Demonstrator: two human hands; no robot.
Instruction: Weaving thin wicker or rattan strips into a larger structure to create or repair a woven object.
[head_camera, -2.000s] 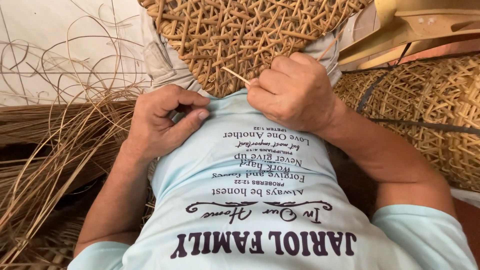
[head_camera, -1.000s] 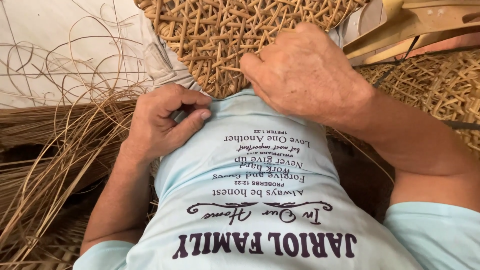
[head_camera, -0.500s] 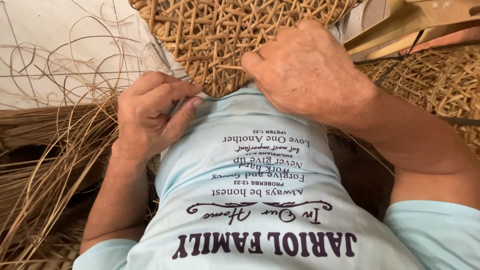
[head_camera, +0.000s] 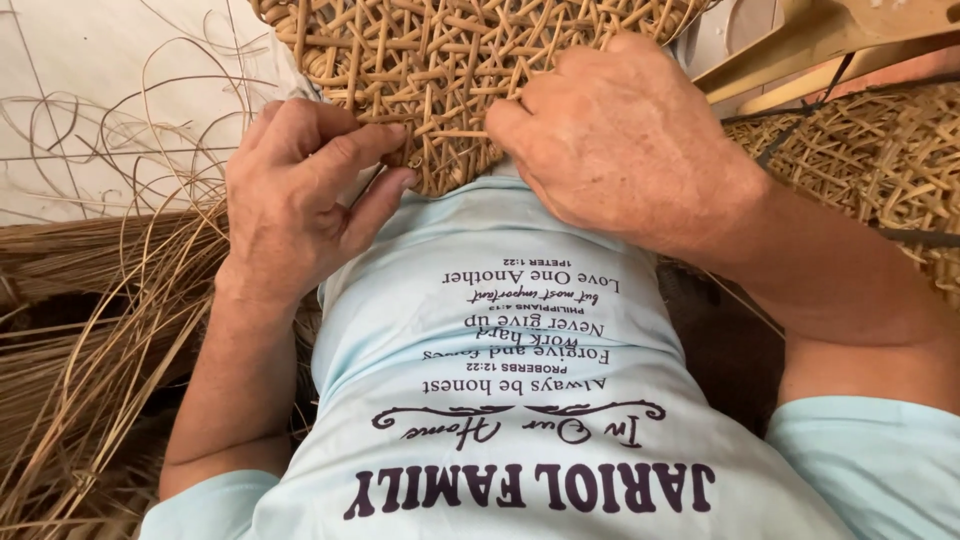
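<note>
A woven rattan panel (head_camera: 440, 60) with an open lattice pattern rests against my light blue printed shirt (head_camera: 500, 380). My left hand (head_camera: 300, 190) grips the panel's lower left edge, thumb and fingers pinching the weave. My right hand (head_camera: 620, 140) lies over the lower right of the panel, fingers curled onto a strand at its edge. The fingertips of both hands nearly meet at the panel's bottom rim.
Loose rattan strips (head_camera: 90, 330) lie in a thick pile at the left, some curling over a white tiled floor (head_camera: 60, 90). Another woven rattan piece (head_camera: 870, 170) lies at the right. Wooden slats (head_camera: 830, 40) cross the top right corner.
My left hand has risen from the shirt to the panel's lower edge and taken hold of the weave. My right hand has shifted up over the panel and stayed on it.
</note>
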